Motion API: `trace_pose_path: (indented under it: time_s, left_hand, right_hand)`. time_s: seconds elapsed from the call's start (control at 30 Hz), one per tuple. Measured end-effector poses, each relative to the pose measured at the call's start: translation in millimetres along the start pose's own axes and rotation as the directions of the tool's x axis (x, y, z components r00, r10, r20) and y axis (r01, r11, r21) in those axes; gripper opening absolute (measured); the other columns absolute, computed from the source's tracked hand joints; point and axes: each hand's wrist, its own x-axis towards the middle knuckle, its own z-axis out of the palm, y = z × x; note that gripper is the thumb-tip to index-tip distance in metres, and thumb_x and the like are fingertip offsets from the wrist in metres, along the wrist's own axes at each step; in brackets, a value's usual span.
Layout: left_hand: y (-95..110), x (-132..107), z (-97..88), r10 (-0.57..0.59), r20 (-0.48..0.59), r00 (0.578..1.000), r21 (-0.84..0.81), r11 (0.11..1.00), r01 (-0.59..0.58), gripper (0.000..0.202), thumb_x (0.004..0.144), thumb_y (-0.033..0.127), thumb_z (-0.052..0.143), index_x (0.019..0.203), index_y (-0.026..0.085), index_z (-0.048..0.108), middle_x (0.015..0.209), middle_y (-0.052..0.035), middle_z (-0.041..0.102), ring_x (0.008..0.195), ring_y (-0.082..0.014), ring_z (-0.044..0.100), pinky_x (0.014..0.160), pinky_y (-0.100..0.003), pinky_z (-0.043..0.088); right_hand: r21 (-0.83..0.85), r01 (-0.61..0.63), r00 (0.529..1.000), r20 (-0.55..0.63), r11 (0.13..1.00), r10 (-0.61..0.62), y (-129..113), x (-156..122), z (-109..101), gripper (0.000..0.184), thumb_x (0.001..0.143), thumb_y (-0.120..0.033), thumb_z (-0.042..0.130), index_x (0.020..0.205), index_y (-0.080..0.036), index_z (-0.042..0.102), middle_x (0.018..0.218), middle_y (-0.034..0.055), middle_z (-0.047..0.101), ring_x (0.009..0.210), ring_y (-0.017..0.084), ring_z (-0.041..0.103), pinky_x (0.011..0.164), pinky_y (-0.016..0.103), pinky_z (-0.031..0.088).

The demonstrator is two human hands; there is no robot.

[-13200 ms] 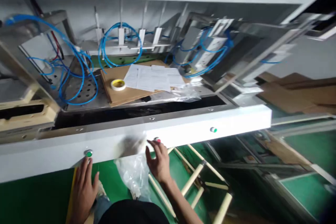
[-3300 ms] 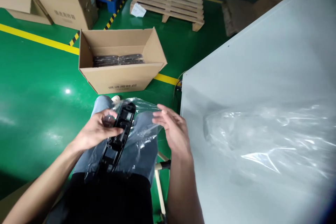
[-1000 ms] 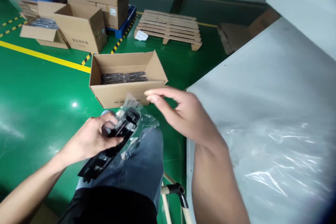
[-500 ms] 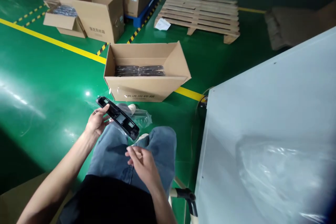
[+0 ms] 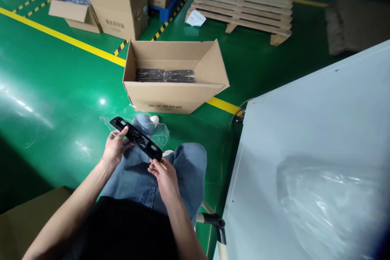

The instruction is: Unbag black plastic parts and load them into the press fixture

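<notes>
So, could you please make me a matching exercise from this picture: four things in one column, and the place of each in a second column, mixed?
Things
1. black plastic part
2. open cardboard box
3. wooden pallet
4. large clear bag

Places
A. lying on the grey surface at the right
B. held between the left hand and the right hand, over the lap
C. on the green floor, ahead of the knees
D. beyond the box, a white paper on it

Pairs: 1-B, 2-C, 3-D, 4-A

An open cardboard box [image 5: 170, 96] of stacked black parts [image 5: 164, 75] stands on the green floor [image 5: 55, 85] at twelve o'clock, a wooden pallet [image 5: 243, 4] at one, a grey panel [image 5: 304, 130] at four.
</notes>
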Motion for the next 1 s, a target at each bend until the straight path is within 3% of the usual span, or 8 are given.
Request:
trace_pose_path:
  time_s: [0.2, 0.37, 0.47, 0.6, 0.7, 0.83, 1.0]
  left_hand:
    - [3.9, -11.8, -3.9, 0.017, 0.039, 0.999, -0.042, 0.999, -0.016, 0.05, 0.079, 0.03, 0.092, 0.091, 0.022, 0.045, 0.082, 0.0017, 0.067, 0.062, -0.0151, 0.069, 0.058, -0.029, 0.065]
    - [14.2, -24.1, -1.2, -0.051, 0.059, 0.997, -0.127, 0.99, 0.058, 0.034, 0.085, 0.026, 0.088, 0.096, 0.017, 0.057, 0.082, 0.0004, 0.066, 0.062, -0.0141, 0.068, 0.055, -0.026, 0.064]
    - [18.8, -30.0, 3.3, -0.089, 0.081, 0.993, -0.142, 0.985, 0.099, 0.024, 0.093, 0.027, 0.08, 0.105, 0.014, 0.064, 0.09, -0.0045, 0.07, 0.064, -0.0138, 0.068, 0.054, -0.024, 0.063]
    - [17.6, -36.0, 8.6, -0.055, 0.099, 0.994, -0.182, 0.981, 0.073, 0.023, 0.091, 0.027, 0.082, 0.101, 0.015, 0.065, 0.091, -0.0048, 0.071, 0.071, -0.0143, 0.071, 0.06, -0.023, 0.064]
    - [12.9, -41.4, 9.9, 0.0, 0.098, 0.995, -0.19, 0.982, 0.018, 0.033, 0.083, 0.029, 0.089, 0.089, 0.018, 0.059, 0.087, -0.0006, 0.069, 0.075, -0.0142, 0.07, 0.069, -0.027, 0.066]
    - [5.2, -53.0, 11.2, 0.16, 0.07, 0.985, -0.18, 0.973, -0.145, 0.057, 0.07, 0.039, 0.097, 0.082, 0.021, 0.044, 0.083, 0.0048, 0.067, 0.08, -0.015, 0.071, 0.08, -0.034, 0.066]
    - [-7.4, -66.0, 14.9, 0.265, 0.035, 0.964, -0.075, 0.962, -0.261, 0.057, 0.074, 0.048, 0.094, 0.091, 0.024, 0.045, 0.081, 0.0069, 0.055, 0.081, -0.0139, 0.066, 0.086, -0.038, 0.065]
  right_hand:
    - [-0.176, 0.173, 0.982, 0.102, 0.969, -0.157, -21.7, -2.0, -8.7, 0.041, 0.076, -0.048, 0.09, 0.101, -0.019, 0.078, 0.09, 0.0055, 0.078, 0.075, 0.016, 0.068, 0.081, 0.032, 0.058]
    - [-0.055, 0.235, 0.963, 0.152, 0.97, -0.224, -25.2, 4.8, -12.7, 0.064, 0.068, -0.04, 0.095, 0.125, -0.029, 0.069, 0.121, 0.0045, 0.078, 0.1, 0.022, 0.075, 0.094, 0.039, 0.06]
    - [-0.076, 0.205, 0.968, 0.162, 0.976, -0.19, -15.3, 6.7, -3.9, 0.054, 0.069, -0.04, 0.095, 0.115, -0.028, 0.069, 0.126, 0.0078, 0.077, 0.114, 0.029, 0.075, 0.096, 0.045, 0.062]
    - [0.002, 0.127, 0.968, 0.217, 0.992, -0.124, -8.8, 1.0, 21.9, 0.048, 0.078, -0.056, 0.087, 0.111, -0.025, 0.07, 0.128, 0.011, 0.076, 0.109, 0.027, 0.077, 0.097, 0.044, 0.063]
    - [0.054, 0.108, 0.986, 0.12, 0.993, -0.113, -12.8, -6.2, 37.5, 0.052, 0.078, -0.064, 0.085, 0.105, -0.022, 0.07, 0.115, 0.0101, 0.079, 0.097, 0.023, 0.078, 0.092, 0.038, 0.064]
    - [-0.073, 0.05, 0.994, -0.096, 0.996, -0.057, -20.3, -13.1, 42.6, 0.052, 0.073, -0.061, 0.089, 0.095, -0.018, 0.07, 0.081, 0.0037, 0.076, 0.067, 0.017, 0.073, 0.07, 0.031, 0.063]
    - [-0.15, 0.025, 0.987, -0.156, 0.988, -0.048, -28.3, -12.9, 45.6, 0.041, 0.072, -0.053, 0.089, 0.085, -0.017, 0.073, 0.073, 0.0018, 0.074, 0.056, 0.014, 0.067, 0.061, 0.028, 0.059]
